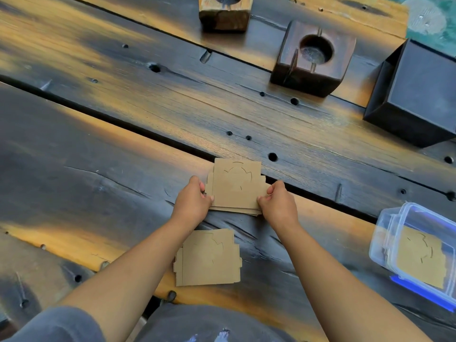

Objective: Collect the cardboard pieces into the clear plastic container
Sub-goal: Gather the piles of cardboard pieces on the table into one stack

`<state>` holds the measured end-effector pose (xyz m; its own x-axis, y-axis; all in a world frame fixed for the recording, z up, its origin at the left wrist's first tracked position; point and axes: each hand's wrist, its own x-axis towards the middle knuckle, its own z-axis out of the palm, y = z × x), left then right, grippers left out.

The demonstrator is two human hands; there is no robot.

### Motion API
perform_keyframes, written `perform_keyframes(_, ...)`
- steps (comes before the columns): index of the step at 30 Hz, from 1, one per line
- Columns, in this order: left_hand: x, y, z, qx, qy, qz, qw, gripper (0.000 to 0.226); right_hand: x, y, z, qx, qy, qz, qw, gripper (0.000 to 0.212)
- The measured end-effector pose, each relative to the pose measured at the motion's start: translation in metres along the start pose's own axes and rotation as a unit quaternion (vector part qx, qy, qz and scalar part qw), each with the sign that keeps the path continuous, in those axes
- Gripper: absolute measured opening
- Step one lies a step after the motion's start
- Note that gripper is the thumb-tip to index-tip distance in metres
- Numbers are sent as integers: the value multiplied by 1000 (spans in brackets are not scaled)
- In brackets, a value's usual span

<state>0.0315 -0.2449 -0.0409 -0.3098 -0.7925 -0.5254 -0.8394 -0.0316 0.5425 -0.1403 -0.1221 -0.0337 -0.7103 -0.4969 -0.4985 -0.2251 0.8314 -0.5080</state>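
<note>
A stack of brown die-cut cardboard pieces point(235, 186) rests on the dark wooden table, held at both sides. My left hand point(193, 201) pinches its left edge and my right hand point(278, 202) grips its lower right corner. A second small pile of cardboard pieces point(209, 259) lies flat nearer to me, between my forearms, untouched. The clear plastic container point(385, 233) with blue clips stands at the right edge, lid off, with cardboard pieces point(419, 255) lying inside it.
A black open box point(417, 95) stands at the far right. Two wooden blocks with round holes, one dark point(313, 62) and one lighter point(224, 14), sit at the back. A gap point(123, 119) runs between the table planks.
</note>
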Motion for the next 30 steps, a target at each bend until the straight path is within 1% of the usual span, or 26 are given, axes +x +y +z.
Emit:
perform_keyframes(2, 4, 4, -4, 11, -11, 1, 1000, 28, 4, -1, -4, -28, -15, -4, 999, 22)
perform_keyframes(5, 10, 10, -13, 14, -5, 28, 1000, 28, 10, -5, -11, -52, -33, -1, 998, 26)
perform_keyframes(7, 15, 13, -18, 5, 10, 32, 999, 28, 14, -9, -14, -30, -31, 14, 999, 33)
perform_keyframes(10, 24, 17, -22, -9, 16, 19, 1000, 32, 19, -13, -13, 6, -33, 26, 999, 50)
perform_keyframes(11, 26, 19, -22, -18, 8, 11, 1000, 35, 21, -15, -12, 18, -39, 33, 999, 55)
perform_keyframes(13, 30, 25, -22, -43, -28, -26, 998, 48, 24, -19, -10, 37, -54, 54, 996, 61)
perform_keyframes(17, 29, 34, -19, -107, -110, -110, 982, 60, 28, -24, -3, 33, -83, 86, 992, 62)
perform_keyframes(19, 28, 35, -16, -136, -134, -123, 974, 57, 30, -23, 1, 78, -101, 117, 985, 68)
perform_keyframes(21, 26, 33, -15, -191, -140, -144, 961, 51, 28, -21, 2, 131, -113, 143, 974, 73)
perform_keyframes(23, 21, 28, -18, -237, -152, -167, 945, 51, 21, -19, 1, 157, -124, 145, 969, 76)
perform_keyframes(25, 15, 23, -23, -249, -167, -161, 940, 44, 13, -20, -1, 176, -129, 135, 967, 80)
perform_keyframes(27, 5, 17, -32, -254, -170, -152, 940, 38, 2, -22, -4, 181, -132, 115, 968, 76)
perform_keyframes(30, -16, 4, -45, -263, -160, -142, 941, 39, -22, -24, -4, 175, -147, 87, 970, 57)
